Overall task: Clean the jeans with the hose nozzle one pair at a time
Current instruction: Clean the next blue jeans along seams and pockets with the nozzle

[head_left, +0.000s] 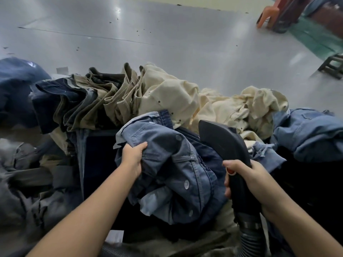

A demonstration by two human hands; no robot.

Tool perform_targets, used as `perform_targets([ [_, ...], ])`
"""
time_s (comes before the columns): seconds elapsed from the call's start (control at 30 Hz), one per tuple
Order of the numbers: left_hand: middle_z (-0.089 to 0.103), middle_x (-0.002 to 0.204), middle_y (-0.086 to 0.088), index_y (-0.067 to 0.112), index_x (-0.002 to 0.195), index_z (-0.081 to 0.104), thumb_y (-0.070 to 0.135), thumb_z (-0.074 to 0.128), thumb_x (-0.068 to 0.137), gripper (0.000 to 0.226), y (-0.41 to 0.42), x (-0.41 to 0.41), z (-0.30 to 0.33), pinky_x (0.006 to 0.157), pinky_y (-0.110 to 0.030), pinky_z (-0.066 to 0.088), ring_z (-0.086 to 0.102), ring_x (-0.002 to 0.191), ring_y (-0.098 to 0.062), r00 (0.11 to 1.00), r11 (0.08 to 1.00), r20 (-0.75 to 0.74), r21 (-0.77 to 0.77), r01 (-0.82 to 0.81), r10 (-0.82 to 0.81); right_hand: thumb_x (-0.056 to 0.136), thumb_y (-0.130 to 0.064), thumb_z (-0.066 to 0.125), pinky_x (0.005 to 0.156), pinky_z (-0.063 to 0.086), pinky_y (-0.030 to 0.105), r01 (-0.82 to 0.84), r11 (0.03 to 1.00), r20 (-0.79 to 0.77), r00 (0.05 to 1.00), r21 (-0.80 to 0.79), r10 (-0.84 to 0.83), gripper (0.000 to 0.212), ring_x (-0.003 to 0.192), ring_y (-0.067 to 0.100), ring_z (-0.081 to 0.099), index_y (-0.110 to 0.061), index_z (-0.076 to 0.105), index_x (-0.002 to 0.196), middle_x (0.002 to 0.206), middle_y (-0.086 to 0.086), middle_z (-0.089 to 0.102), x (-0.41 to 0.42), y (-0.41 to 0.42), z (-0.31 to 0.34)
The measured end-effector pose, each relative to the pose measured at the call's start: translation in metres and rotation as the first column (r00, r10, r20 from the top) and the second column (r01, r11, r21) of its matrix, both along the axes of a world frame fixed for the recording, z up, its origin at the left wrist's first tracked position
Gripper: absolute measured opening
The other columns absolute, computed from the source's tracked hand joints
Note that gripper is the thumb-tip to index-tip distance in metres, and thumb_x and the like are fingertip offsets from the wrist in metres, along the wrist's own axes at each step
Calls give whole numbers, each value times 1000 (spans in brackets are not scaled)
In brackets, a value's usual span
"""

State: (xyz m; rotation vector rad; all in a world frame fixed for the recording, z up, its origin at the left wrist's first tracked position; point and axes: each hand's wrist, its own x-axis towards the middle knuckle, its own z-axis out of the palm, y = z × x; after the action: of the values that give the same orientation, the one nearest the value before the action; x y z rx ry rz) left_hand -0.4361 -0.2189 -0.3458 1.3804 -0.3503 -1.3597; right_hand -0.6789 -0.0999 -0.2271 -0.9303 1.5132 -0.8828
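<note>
A crumpled light blue denim garment point(167, 164) with round snap buttons lies in front of me on a pile of clothes. My left hand point(132, 159) grips its left edge, fingers curled into the fabric. My right hand point(245, 179) holds the black hose nozzle point(224, 143) by its handle, thumb near a red button. The nozzle's wide flat head points up and away, just right of the garment. A ribbed black hose point(250, 240) runs down from the handle.
Folded khaki and dark jeans point(89, 101) are stacked at the left. Cream garments point(213, 104) lie heaped behind, more blue denim point(308, 132) at the right, grey clothes point(22, 173) at the far left. Beyond is grey floor point(167, 34), with an orange plastic chair point(269, 13) at the back right.
</note>
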Motion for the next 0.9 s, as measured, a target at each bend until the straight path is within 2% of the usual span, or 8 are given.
perform_targets([
  [0.17,67,120,-11,9,129,55,43,61,88,53,-10,43,16,86,-34,55,63,112,-24,922,963,-365,-269,29,-129,86,-21,64,42,46,29,23,1000,8,1000,-6,-23,24,45,27,58,-6,54,70,58,15,58,-1,0,0],
  [0.27,72,108,-6,11,119,61,34,77,76,51,14,44,0,79,-26,56,67,103,-20,833,816,130,-168,553,-538,85,-22,66,42,45,28,10,1000,17,1000,-16,-9,24,45,27,58,-7,53,70,57,14,59,0,1,2],
  [0.37,71,93,-5,11,95,68,19,72,85,14,23,39,-25,82,-33,52,65,93,-19,226,564,681,324,760,-696,77,-24,74,42,47,28,-27,999,9,1000,-24,28,28,46,27,59,-8,53,69,57,12,59,2,1,5],
  [0.4,70,90,-7,10,88,68,14,66,88,4,18,36,-24,81,-34,50,63,89,-20,241,614,731,295,732,-638,77,-25,73,43,47,28,-34,999,7,999,-28,35,27,46,27,59,-7,53,70,56,12,59,2,1,5],
  [0.47,67,90,-9,10,83,66,8,56,94,15,6,31,-8,79,-32,46,59,83,-18,569,796,677,41,604,-467,83,-21,67,43,47,27,-37,999,11,999,-35,37,23,45,26,59,-6,53,71,57,11,59,3,2,6],
  [0.57,72,100,-12,7,98,71,28,49,98,31,-8,30,22,84,-32,53,68,91,-22,965,940,96,-221,261,-246,85,-21,64,42,47,27,-24,999,6,1000,-39,25,24,46,26,60,-6,54,71,57,12,60,2,3,7],
  [0.83,59,116,-10,14,115,53,48,55,92,42,2,64,-8,84,-38,44,54,105,-26,787,994,609,88,65,-105,85,-21,64,43,47,29,-23,999,-9,1000,-26,23,23,47,27,59,-6,54,70,58,12,60,2,4,5],
  [0.9,49,129,-15,10,127,48,38,60,90,47,6,66,-9,93,-43,38,46,115,-32,545,995,833,92,25,-91,85,-21,64,44,47,27,-28,999,-4,1000,-28,28,23,47,27,59,-7,54,70,57,12,59,3,3,5],
])
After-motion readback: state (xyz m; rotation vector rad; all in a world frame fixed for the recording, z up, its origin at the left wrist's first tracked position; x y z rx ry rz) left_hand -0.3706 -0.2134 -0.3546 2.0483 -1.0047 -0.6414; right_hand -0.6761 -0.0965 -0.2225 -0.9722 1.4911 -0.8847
